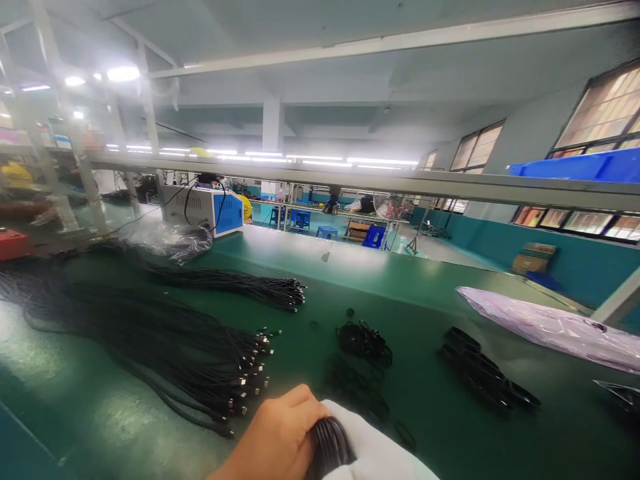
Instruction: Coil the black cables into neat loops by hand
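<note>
My left hand [280,433] is bare and closed around a coiled bundle of black cable [333,443] at the bottom middle of the view. Against the other side of this bundle is my right hand [380,447], covered in smooth white like a glove; it wraps the loops from above and below, though its separate fingers do not show. To the left lies a large spread of black cables [165,353], their metal plug ends pointing toward my hands. Beyond the hands sits a small heap of black rings or loops [363,341], with more scattered dark loops nearer, partly blurred.
Several black coiled bundles [485,370] rest on the green tabletop [280,250] at right, beside a pinkish plastic bag [545,327]. Another row of cables [240,283] lies farther back. A blue-and-white machine [200,208] and clear plastic [175,241] stand behind at left.
</note>
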The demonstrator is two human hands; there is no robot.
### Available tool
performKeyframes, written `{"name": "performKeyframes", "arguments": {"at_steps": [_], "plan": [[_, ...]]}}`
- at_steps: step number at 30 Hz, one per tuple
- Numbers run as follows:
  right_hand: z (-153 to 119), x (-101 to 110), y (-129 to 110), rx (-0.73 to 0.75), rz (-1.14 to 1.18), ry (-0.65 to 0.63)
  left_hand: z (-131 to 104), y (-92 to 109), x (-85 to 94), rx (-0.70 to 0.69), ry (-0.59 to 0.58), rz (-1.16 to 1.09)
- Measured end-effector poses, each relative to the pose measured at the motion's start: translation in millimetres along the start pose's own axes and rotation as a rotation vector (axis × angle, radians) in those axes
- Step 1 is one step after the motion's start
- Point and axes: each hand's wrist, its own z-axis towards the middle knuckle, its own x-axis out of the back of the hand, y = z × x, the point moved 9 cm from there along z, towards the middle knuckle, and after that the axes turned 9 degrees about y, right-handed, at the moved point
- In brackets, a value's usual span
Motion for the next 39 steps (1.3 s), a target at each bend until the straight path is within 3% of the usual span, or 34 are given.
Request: {"name": "performKeyframes", "arguments": {"at_steps": [2,7,9,14,18,21,25,32,36,39], "plan": [[5,1,2,0.0,0.029,0.002,0,-5,0.7,0.057,0.015,-0.07],[11,-4,5,-0.051,0.234,-0.002,1,-35,-8.3,0.431,0.017,-0.526],[11,-5,8,-0.095,0.281,0.009,3,-42,-11.1,0.498,0.026,-0.602],[17,-8,8,-0.075,0.275,-0.008,0,-52,-13.2,0.584,0.011,-0.554],[21,0,14,-0.07,0.194,0.107,1,-51,-4.2,0.52,0.092,-0.341],[23,3,16,-0.076,0.081,0.161,0,-53,-16.5,0.571,0.023,-0.39],[25,-3,19,-0.085,0.098,0.121,-1,-60,-32.2,0.665,-0.054,-0.467],[24,12,33,-0.087,0.299,0.211,-3,-51,0.6,0.512,0.042,0.01],[27,8,20,0.091,0.463,0.135,-15,-31,-21.8,0.298,-0.086,0.013],[29,7,21,0.12,0.517,0.114,-18,-21,-28.3,0.127,-0.042,0.101]]}}
